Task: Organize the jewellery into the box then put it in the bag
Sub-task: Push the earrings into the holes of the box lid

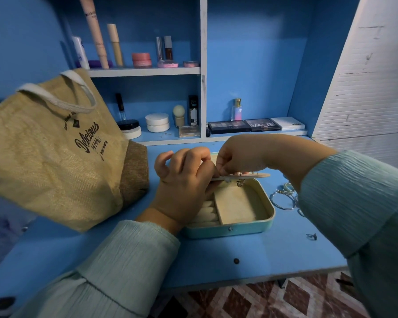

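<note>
A small teal jewellery box point(230, 230) lies open on the blue desk, cream-lined, with ring rolls at its left and a bare compartment at its right. My left hand point(184, 187) holds a flat beige earring panel point(257, 176) level above the box. Small posts stick up through the panel and a gold earring point(240, 183) dangles under it. My right hand point(237, 159) pinches at the panel's top, on something too small to make out. Silver hoops and rings point(284, 198) lie right of the box, and a small ring point(311, 236) nearer the desk's front edge. The jute bag point(55, 152) stands at the left.
Shelves behind the desk hold cosmetics: tubes and jars point(141, 59) on the upper shelf, palettes point(262, 125) and a perfume bottle point(237, 110) on the lower one. A white slatted panel point(365, 76) rises at the right. The desk's front edge point(262, 281) drops to a patterned floor.
</note>
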